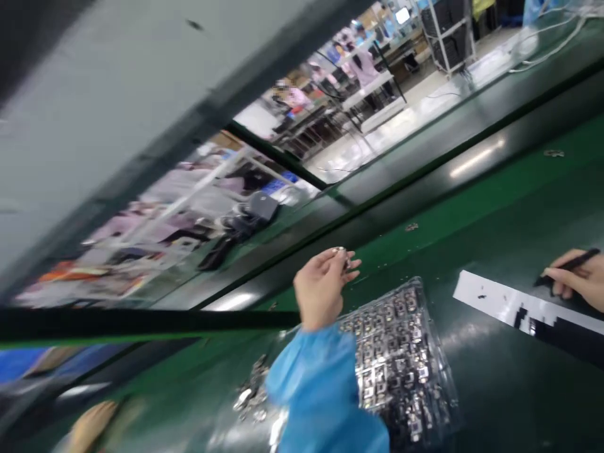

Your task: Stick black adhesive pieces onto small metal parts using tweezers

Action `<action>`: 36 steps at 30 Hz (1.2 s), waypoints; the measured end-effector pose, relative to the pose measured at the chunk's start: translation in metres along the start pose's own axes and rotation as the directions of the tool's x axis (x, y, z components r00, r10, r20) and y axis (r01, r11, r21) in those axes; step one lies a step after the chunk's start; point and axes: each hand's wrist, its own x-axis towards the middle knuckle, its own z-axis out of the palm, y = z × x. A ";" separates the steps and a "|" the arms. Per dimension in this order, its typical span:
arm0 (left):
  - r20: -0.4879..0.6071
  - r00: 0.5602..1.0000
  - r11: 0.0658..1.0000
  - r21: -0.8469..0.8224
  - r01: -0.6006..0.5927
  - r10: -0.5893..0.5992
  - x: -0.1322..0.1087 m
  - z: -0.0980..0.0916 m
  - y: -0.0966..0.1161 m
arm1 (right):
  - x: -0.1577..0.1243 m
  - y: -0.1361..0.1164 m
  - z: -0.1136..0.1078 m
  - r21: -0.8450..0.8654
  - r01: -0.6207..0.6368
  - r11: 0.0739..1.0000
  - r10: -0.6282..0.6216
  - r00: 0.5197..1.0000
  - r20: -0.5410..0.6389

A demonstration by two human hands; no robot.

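The right hand, in a blue sleeve, is raised above a clear plastic tray of small metal parts and pinches one small metal part between its fingertips. The left hand lies blurred at the lower left edge; whether it grips anything cannot be told. Loose metal pieces lie just beside the tray on the green table. At the far right another person's hand holds a black pen over a white strip.

left hand — blurred, cut off | small part in right hand — unclear
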 end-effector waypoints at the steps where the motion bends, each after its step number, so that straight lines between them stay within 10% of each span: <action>1: 0.063 0.996 0.996 -0.070 -0.053 0.057 -0.024 0.002 0.001 | 0.001 -0.004 0.002 0.033 -0.013 0.999 0.013 1.000 0.001; 4: 0.343 0.920 0.978 0.008 -0.208 0.193 -0.106 0.018 -0.007 | 0.005 -0.011 0.002 0.119 -0.044 0.992 0.040 0.999 0.035; 9: 0.668 0.372 0.527 -0.035 -0.849 0.645 -0.212 0.075 -0.045 | 0.004 -0.011 -0.009 0.158 -0.100 0.982 0.075 0.985 0.158; 11: 0.689 0.249 0.339 0.005 -0.941 0.681 -0.232 0.095 -0.055 | -0.003 -0.010 -0.011 0.154 -0.117 0.981 0.088 0.979 0.182; 18: 0.758 0.238 0.159 0.178 -0.971 0.607 -0.232 0.117 -0.056 | -0.007 -0.008 0.000 0.151 -0.098 0.984 0.060 0.970 0.237; 36: 0.779 0.241 0.316 0.058 -0.947 0.579 -0.224 0.120 -0.060 | -0.004 -0.006 0.008 -0.068 0.059 0.996 -0.043 0.977 0.207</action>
